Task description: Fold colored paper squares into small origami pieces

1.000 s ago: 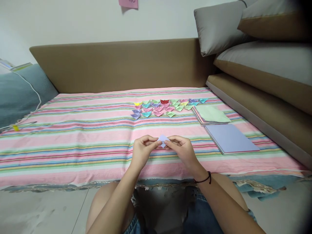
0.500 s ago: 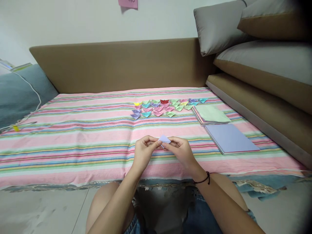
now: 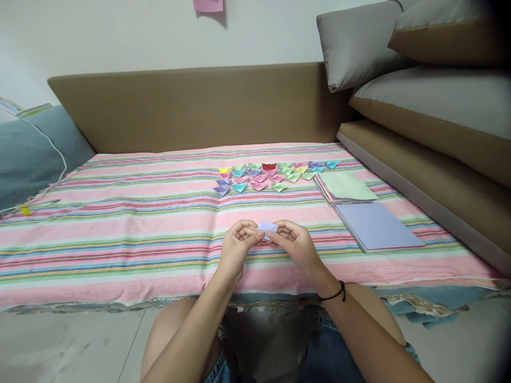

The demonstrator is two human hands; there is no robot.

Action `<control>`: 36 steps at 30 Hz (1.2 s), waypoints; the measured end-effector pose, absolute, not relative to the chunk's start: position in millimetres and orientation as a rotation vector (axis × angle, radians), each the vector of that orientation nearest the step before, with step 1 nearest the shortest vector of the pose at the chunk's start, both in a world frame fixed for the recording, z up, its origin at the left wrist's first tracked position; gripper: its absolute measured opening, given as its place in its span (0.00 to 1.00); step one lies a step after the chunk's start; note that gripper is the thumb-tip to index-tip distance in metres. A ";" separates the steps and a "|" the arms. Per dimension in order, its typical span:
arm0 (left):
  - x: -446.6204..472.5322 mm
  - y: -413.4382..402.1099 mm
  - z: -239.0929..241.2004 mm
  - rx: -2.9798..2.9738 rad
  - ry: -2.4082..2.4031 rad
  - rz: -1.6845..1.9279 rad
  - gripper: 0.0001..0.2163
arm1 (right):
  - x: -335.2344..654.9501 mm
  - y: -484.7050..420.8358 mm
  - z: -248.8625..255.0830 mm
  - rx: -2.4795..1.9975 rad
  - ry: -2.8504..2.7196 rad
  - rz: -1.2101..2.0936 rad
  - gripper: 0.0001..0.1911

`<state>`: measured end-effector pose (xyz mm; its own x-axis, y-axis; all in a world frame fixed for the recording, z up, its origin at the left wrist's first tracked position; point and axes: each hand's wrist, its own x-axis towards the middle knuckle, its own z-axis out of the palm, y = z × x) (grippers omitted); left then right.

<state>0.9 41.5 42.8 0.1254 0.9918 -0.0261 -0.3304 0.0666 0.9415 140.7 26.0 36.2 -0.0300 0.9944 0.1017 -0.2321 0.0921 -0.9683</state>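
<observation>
Both of my hands pinch a small folded piece of lavender paper (image 3: 268,229) just above the striped cloth (image 3: 120,229). My left hand (image 3: 236,247) grips its left edge with curled fingers. My right hand (image 3: 294,246), with a black band on the wrist, holds the right edge between thumb and fingers. Beyond them lie several small folded paper shapes (image 3: 271,176) in pink, blue, green, yellow and red, set in rows.
A lavender paper stack (image 3: 377,226) lies to the right of my hands, and a stack topped with a pale green sheet (image 3: 345,188) behind it. Brown cushions (image 3: 431,159) rise at right. A white cable (image 3: 48,159) runs along the left side. My knees are below the cloth's edge.
The folded paper has turned slightly between my fingers; both hands stay in nearly the same place.
</observation>
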 end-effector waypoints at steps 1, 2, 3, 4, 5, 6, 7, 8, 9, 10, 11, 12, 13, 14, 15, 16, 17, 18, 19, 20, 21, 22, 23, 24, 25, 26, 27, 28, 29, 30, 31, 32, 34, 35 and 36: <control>1.8 41.2 41.5 0.917 0.890 1.242 0.15 | 137.7 25.5 35.3 -0.934 -1.084 1.269 0.11; 2.8 40.8 40.4 0.866 0.882 1.245 0.15 | 135.3 25.3 34.2 -0.925 -1.069 1.265 0.11; 3.8 40.5 39.6 0.833 0.870 1.240 0.15 | 133.5 25.2 32.9 -0.921 -1.062 1.254 0.10; 4.8 40.2 39.1 0.821 0.854 1.235 0.15 | 132.6 25.5 31.5 -0.922 -1.063 1.236 0.09; 5.6 40.0 39.1 0.832 0.840 1.234 0.15 | 132.5 26.0 30.2 -0.925 -1.064 1.211 0.08; 6.4 39.9 39.4 0.864 0.834 1.238 0.15 | 133.2 26.7 28.9 -0.929 -1.067 1.184 0.07; 7.0 39.9 39.8 0.911 0.836 1.244 0.16 | 134.4 27.5 27.8 -0.932 -1.071 1.158 0.06; 7.5 40.1 40.3 0.965 0.847 1.248 0.16 | 136.0 28.4 26.9 -0.934 -1.075 1.138 0.06; 7.8 40.4 40.7 1.020 0.867 1.248 0.17 | 137.6 29.3 26.1 -0.937 -1.077 1.124 0.06; 8.0 40.9 40.8 1.067 0.889 1.241 0.17 | 139.2 30.0 25.5 -0.941 -1.076 1.119 0.06; 8.0 41.3 40.7 1.106 0.909 1.226 0.17 | 140.5 30.6 25.0 -0.947 -1.073 1.118 0.06; 7.9 41.9 40.3 1.139 0.924 1.208 0.17 | 141.5 31.1 24.5 -0.954 -1.072 1.120 0.07; 7.7 42.5 39.8 1.169 0.935 1.192 0.17 | 142.1 31.3 24.3 -0.964 -1.075 1.122 0.08; 7.4 43.2 39.1 1.199 0.944 1.181 0.17 | 142.3 31.3 24.1 -0.974 -1.081 1.121 0.08; 7.1 43.8 38.3 1.228 0.950 1.176 0.16 | 142.2 31.2 24.2 -0.982 -1.088 1.118 0.08; 6.8 44.4 37.6 1.251 0.953 1.175 0.16 | 141.9 30.9 24.6 -0.987 -1.095 1.116 0.09; 6.6 44.9 36.9 1.265 0.953 1.178 0.15 | 141.4 30.6 25.2 -0.989 -1.102 1.115 0.09; 6.5 45.3 36.2 1.267 0.949 1.182 0.15 | 141.0 30.3 26.0 -0.988 -1.107 1.118 0.10; 6.4 45.5 35.6 1.261 0.944 1.187 0.15 | 140.8 30.2 26.9 -0.986 -1.110 1.124 0.10; 6.4 45.7 34.9 1.251 0.940 1.193 0.15 | 140.8 30.2 27.8 -0.986 -1.115 1.134 0.10; 6.5 45.7 34.3 1.243 0.937 1.197 0.15 | 141.0 30.4 28.6 -0.990 -1.125 1.149 0.10; 6.6 45.6 33.6 1.241 0.937 1.200 0.14 | 141.4 30.8 29.1 -0.998 -1.136 1.163 0.10; 6.7 45.3 33.0 1.246 0.940 1.200 0.14 | 142.0 31.3 29.4 -1.008 -1.151 1.176 0.11; 6.7 45.0 32.5 1.258 0.945 1.197 0.14 | 142.8 31.8 29.4 -1.021 -1.167 1.183 0.11; 6.6 44.6 32.1 1.274 0.953 1.192 0.14 | 143.6 32.3 29.0 -1.037 -1.185 1.181 0.12; 6.4 44.1 31.9 1.292 0.961 1.183 0.13 | 144.5 32.7 28.5 -1.051 -1.201 1.170 0.13; 6.3 43.6 31.9 1.311 0.968 1.174 0.13 | 145.3 33.0 27.8 -1.064 -1.213 1.150 0.13; 6.2 43.1 32.1 1.328 0.974 1.165 0.12 | 146.1 33.1 27.1 -1.074 -1.221 1.127 0.14; 6.1 42.6 32.6 1.343 0.977 1.151 0.12 | 146.8 33.0 26.5 -1.081 -1.229 1.106 0.14; 6.0 42.2 33.3 1.356 0.979 1.134 0.12 | 147.4 32.9 25.9 -1.085 -1.238 1.088 0.14; 6.0 41.9 34.1 1.367 0.981 1.114 0.13 | 147.8 32.9 25.5 -1.085 -1.245 1.078 0.14; 6.1 41.7 35.0 1.375 0.987 1.097 0.13 | 148.2 32.9 25.2 -1.081 -1.249 1.074 0.14; 6.3 41.6 36.5 1.382 1.013 1.070 0.12 | 148.6 33.5 25.1 -1.065 -1.256 1.084 0.13; 6.3 41.6 37.0 1.384 1.032 1.069 0.11 | 148.7 33.9 25.4 -1.056 -1.261 1.094 0.13; 6.1 41.6 37.5 1.387 1.049 1.075 0.10 | 148.9 34.3 25.9 -1.051 -1.272 1.097 0.12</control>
